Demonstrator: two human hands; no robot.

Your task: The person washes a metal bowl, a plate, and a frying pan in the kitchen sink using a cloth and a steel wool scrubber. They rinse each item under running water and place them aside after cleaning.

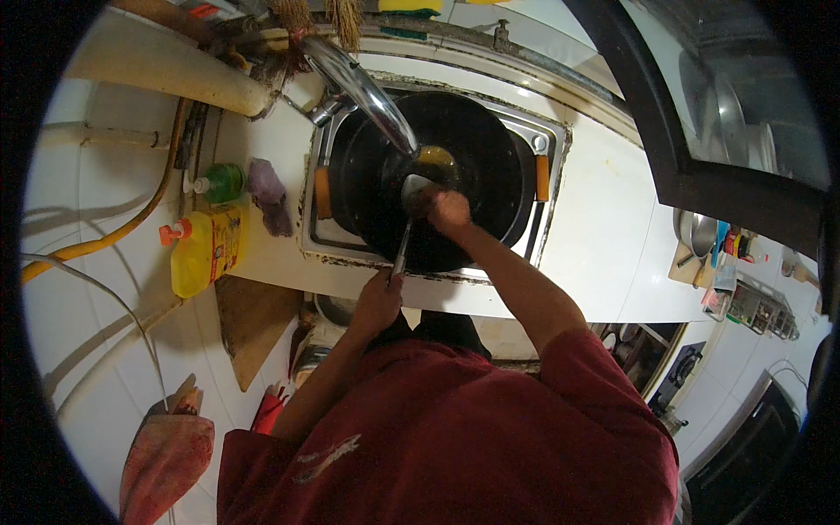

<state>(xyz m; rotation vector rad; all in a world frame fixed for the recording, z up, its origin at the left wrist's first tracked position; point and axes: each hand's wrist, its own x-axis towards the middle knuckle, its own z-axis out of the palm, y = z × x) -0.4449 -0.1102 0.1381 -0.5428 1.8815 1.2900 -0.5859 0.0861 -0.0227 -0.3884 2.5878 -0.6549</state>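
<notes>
In the head view, my left hand (380, 300) grips the lower end of the handle of a metal wok spatula (404, 246). The spatula's broad blade points away from me, over a large black wok (367, 216). My right hand (449, 211) is curled over the spatula where handle meets blade; blur hides whether anything lies under its fingers. The wok sits in a stainless steel sink (558, 141), with a wooden grip at either side. Above it hangs the spout of a chrome faucet (374, 98). A yellowish patch of liquid (436, 156) shows in the wok's bottom.
Left of the sink stand a yellow pump bottle (197, 252) and a green bottle (222, 182), beside a purple cloth (268, 190). White counter (597, 230) extends rightward. A dark-framed cabinet door (669, 118) overhangs the upper right. A red cloth (167, 459) hangs lower left.
</notes>
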